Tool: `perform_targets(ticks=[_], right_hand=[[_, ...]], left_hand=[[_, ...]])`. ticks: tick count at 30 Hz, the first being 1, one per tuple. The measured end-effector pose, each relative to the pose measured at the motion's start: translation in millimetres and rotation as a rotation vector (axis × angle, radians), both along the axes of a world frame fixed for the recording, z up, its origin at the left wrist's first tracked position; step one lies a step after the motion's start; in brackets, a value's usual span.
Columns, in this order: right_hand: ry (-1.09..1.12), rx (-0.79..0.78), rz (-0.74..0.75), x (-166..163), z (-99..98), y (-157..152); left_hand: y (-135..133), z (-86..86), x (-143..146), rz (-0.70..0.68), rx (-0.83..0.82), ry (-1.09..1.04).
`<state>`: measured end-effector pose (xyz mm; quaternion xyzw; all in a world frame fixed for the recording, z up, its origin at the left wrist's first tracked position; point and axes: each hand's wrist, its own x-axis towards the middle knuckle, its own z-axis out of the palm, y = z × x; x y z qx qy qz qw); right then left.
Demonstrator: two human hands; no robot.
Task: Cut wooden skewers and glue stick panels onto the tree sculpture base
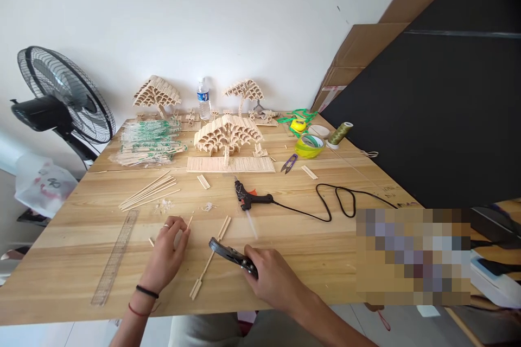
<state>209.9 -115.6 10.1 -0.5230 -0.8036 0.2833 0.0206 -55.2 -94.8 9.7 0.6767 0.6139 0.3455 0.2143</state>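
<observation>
Right hand [272,276] gripping pliers [231,254], wooden stick [190,222] pinched between left fingers [176,223]

wooden table [325,257] | stick assembly [207,265] | clear ruler [114,257] | loose sticks [150,192] | glue gun [249,198] | tape roll [308,149]

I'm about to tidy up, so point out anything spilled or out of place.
Pale scraps lie scattered on the tabletop beyond the left hand, beside the loose sticks, like unswept debris. Green ribbon sits tangled at the back right. Nothing looks clearly broken.
</observation>
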Motion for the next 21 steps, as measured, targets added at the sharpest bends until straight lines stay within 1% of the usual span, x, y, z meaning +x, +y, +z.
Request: perform_targets(ticks=[3,6,9,12,16,21], right_hand=[[0.011,-0.006,-0.02,3,-6.5,-1],[0.033,-0.002,-0.026,6,-10.9,-2],[0.067,0.007,-0.028,9,-11.9,-2],[0.077,0.012,-0.02,10,-11.4,-2],[0.093,0.015,-0.023,10,-11.9,-2],[0.114,0.016,-0.023,11,-14.0,-2]], left_hand=[[-5,-5.7,-17,-0.078,0.024,0.094],[-9,-3.6,-36,-0.136,0.045,0.209],[-11,1.4,-61,-0.15,0.053,0.328],[-15,1.9,-87,-0.146,0.046,0.423],[-20,-2.3,-109,-0.133,-0.01,0.437],[-19,-4.1,-115,-0.154,-0.081,0.374]])
